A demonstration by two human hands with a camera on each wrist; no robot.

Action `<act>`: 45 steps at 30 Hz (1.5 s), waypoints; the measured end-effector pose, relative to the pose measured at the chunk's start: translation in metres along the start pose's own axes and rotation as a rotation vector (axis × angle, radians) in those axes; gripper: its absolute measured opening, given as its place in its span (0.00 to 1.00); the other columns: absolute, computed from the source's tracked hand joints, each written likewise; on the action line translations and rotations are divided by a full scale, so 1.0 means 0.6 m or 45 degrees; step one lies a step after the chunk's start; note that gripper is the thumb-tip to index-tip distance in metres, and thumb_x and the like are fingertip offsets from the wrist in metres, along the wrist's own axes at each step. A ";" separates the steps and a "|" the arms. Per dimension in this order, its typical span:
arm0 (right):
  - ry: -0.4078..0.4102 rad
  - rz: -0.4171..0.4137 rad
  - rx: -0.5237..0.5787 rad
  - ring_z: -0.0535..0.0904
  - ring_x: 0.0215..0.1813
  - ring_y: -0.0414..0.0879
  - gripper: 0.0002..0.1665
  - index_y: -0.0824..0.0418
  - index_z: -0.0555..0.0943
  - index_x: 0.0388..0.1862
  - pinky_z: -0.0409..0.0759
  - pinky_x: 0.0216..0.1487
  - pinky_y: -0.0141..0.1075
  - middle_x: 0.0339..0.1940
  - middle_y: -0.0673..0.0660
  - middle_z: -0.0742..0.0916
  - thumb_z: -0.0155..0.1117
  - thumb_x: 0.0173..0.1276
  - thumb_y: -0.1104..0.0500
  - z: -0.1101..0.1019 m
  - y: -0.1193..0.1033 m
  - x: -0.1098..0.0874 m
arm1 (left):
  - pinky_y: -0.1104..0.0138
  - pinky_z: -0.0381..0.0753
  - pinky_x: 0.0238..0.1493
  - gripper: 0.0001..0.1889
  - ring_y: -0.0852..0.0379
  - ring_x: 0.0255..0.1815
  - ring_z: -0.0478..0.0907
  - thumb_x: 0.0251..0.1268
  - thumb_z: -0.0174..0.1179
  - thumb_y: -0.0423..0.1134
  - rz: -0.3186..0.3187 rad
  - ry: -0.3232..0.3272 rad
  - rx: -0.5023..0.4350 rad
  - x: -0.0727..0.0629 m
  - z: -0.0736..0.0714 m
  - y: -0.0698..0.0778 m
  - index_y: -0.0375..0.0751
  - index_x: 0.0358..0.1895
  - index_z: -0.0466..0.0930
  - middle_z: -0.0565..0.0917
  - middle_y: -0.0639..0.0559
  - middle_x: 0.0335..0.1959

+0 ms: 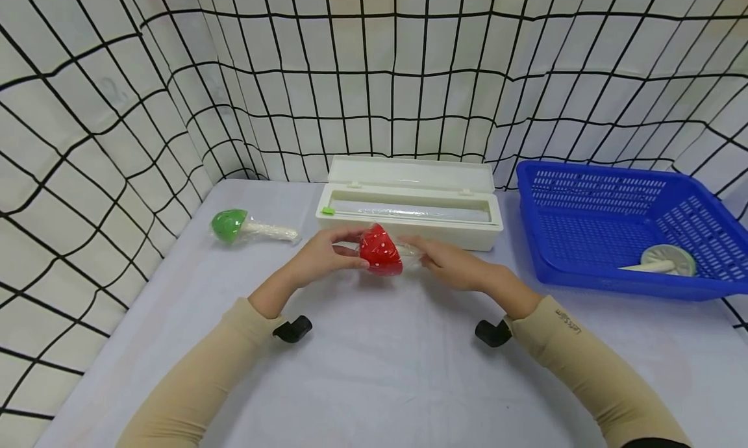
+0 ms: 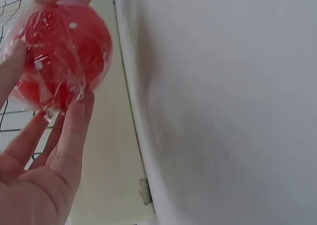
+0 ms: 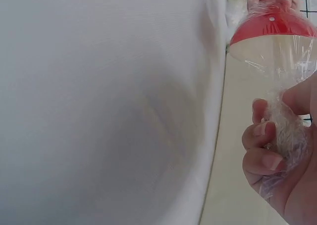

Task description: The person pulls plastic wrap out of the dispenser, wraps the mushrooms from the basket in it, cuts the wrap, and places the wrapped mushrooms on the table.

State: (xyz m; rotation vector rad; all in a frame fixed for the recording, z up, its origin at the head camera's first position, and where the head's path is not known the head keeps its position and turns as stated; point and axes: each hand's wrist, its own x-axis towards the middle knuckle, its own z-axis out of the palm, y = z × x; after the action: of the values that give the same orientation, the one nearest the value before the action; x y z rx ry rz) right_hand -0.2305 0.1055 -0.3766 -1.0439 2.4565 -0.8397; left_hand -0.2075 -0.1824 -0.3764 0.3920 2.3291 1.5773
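Note:
A toy mushroom with a white-dotted red cap (image 1: 380,250) is wrapped in clear film and held above the table, in front of a white film dispenser (image 1: 409,230). My left hand (image 1: 323,256) holds the cap between thumb and fingers; in the left wrist view the red cap (image 2: 67,51) shows crinkled film. My right hand (image 1: 458,263) grips the wrapped stem (image 3: 290,136), with its fingers curled round it in the right wrist view. On the left of the table lies a green-capped mushroom (image 1: 229,226), also in film.
The dispenser's lid (image 1: 409,173) is raised, with a film roll (image 1: 409,210) inside and a green slider (image 1: 328,210) at its left. A blue basket (image 1: 584,276) at the right contains a green-rimmed mushroom (image 1: 672,258). Black netting over white cloth surrounds the table's back and sides.

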 end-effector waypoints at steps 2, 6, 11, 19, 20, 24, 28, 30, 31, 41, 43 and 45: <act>-0.008 -0.005 0.004 0.66 0.77 0.58 0.35 0.55 0.61 0.82 0.67 0.72 0.55 0.76 0.60 0.72 0.51 0.79 0.68 -0.001 0.000 -0.002 | 0.57 0.83 0.56 0.34 0.42 0.58 0.82 0.64 0.71 0.32 -0.006 -0.036 -0.007 0.000 -0.007 -0.001 0.39 0.74 0.71 0.77 0.39 0.66; -0.014 -0.018 0.009 0.68 0.75 0.59 0.34 0.56 0.62 0.82 0.68 0.72 0.55 0.75 0.62 0.73 0.50 0.79 0.68 -0.001 -0.003 -0.004 | 0.59 0.82 0.57 0.32 0.42 0.61 0.81 0.64 0.70 0.29 -0.014 -0.051 -0.032 0.001 -0.014 -0.002 0.35 0.72 0.72 0.79 0.37 0.66; 0.010 -0.022 0.002 0.67 0.76 0.58 0.32 0.59 0.63 0.81 0.67 0.73 0.54 0.75 0.61 0.73 0.48 0.80 0.67 0.001 -0.003 -0.004 | 0.59 0.81 0.58 0.30 0.44 0.64 0.79 0.67 0.67 0.28 -0.014 -0.036 -0.055 0.001 -0.010 -0.007 0.32 0.71 0.72 0.79 0.38 0.65; 0.093 0.029 0.086 0.72 0.72 0.59 0.32 0.66 0.65 0.78 0.71 0.69 0.54 0.73 0.63 0.76 0.46 0.78 0.60 0.002 -0.003 -0.013 | 0.54 0.81 0.58 0.26 0.42 0.63 0.79 0.73 0.64 0.36 -0.099 0.006 -0.079 -0.002 -0.003 -0.013 0.27 0.69 0.73 0.81 0.36 0.63; 0.102 0.024 0.102 0.73 0.69 0.59 0.32 0.67 0.65 0.78 0.73 0.67 0.54 0.71 0.64 0.77 0.46 0.78 0.59 0.002 -0.002 -0.013 | 0.54 0.81 0.59 0.26 0.41 0.63 0.79 0.73 0.63 0.36 -0.110 0.020 -0.090 -0.002 -0.003 -0.013 0.26 0.69 0.73 0.81 0.36 0.63; 0.120 -0.002 0.145 0.77 0.58 0.54 0.32 0.63 0.65 0.79 0.80 0.58 0.50 0.68 0.62 0.78 0.50 0.78 0.61 0.000 0.003 -0.013 | 0.55 0.81 0.59 0.26 0.40 0.63 0.78 0.74 0.63 0.36 -0.144 0.073 -0.162 -0.003 -0.003 -0.013 0.25 0.68 0.73 0.79 0.34 0.63; 0.159 -0.055 0.081 0.79 0.59 0.55 0.33 0.59 0.64 0.80 0.81 0.59 0.50 0.70 0.62 0.77 0.56 0.78 0.63 0.000 0.005 -0.011 | 0.56 0.81 0.58 0.25 0.41 0.60 0.81 0.75 0.61 0.36 -0.175 0.107 -0.225 -0.004 -0.003 -0.016 0.23 0.68 0.72 0.80 0.32 0.62; 0.200 -0.108 -0.001 0.79 0.63 0.57 0.33 0.60 0.66 0.79 0.79 0.62 0.51 0.70 0.63 0.78 0.59 0.77 0.65 0.002 0.004 -0.010 | 0.58 0.81 0.58 0.24 0.43 0.58 0.82 0.76 0.60 0.36 -0.192 0.125 -0.246 -0.004 -0.002 -0.017 0.23 0.67 0.73 0.80 0.32 0.61; 0.224 -0.140 -0.049 0.79 0.64 0.58 0.33 0.61 0.67 0.78 0.79 0.62 0.51 0.68 0.63 0.79 0.60 0.76 0.66 0.004 0.004 -0.010 | 0.58 0.81 0.57 0.24 0.45 0.56 0.83 0.75 0.60 0.36 -0.205 0.137 -0.256 -0.004 -0.003 -0.018 0.23 0.66 0.74 0.81 0.33 0.60; 0.326 -0.216 -0.148 0.81 0.52 0.56 0.28 0.67 0.71 0.74 0.82 0.55 0.49 0.52 0.63 0.83 0.55 0.75 0.71 0.010 -0.004 -0.013 | 0.62 0.83 0.55 0.24 0.51 0.50 0.84 0.75 0.61 0.42 -0.292 0.187 -0.317 -0.005 -0.002 -0.016 0.25 0.63 0.77 0.86 0.41 0.51; 0.283 -0.139 -0.055 0.78 0.60 0.58 0.28 0.65 0.71 0.75 0.78 0.62 0.54 0.61 0.64 0.81 0.47 0.77 0.68 0.008 -0.007 -0.014 | 0.62 0.83 0.55 0.24 0.51 0.49 0.84 0.75 0.61 0.42 -0.296 0.193 -0.323 -0.006 -0.001 -0.015 0.25 0.63 0.77 0.86 0.42 0.49; 0.247 -0.075 0.027 0.74 0.68 0.60 0.29 0.65 0.70 0.76 0.72 0.67 0.56 0.68 0.64 0.79 0.45 0.78 0.63 0.006 -0.008 -0.016 | 0.63 0.83 0.55 0.24 0.52 0.48 0.83 0.75 0.61 0.42 -0.295 0.190 -0.324 -0.005 0.000 -0.015 0.24 0.63 0.77 0.86 0.43 0.48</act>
State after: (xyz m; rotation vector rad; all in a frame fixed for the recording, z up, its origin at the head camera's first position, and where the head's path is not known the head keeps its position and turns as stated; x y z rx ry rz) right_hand -0.2198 0.1083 -0.3755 -1.0779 2.5795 -1.0278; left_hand -0.2049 -0.1867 -0.3846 -0.0539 2.1447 1.8057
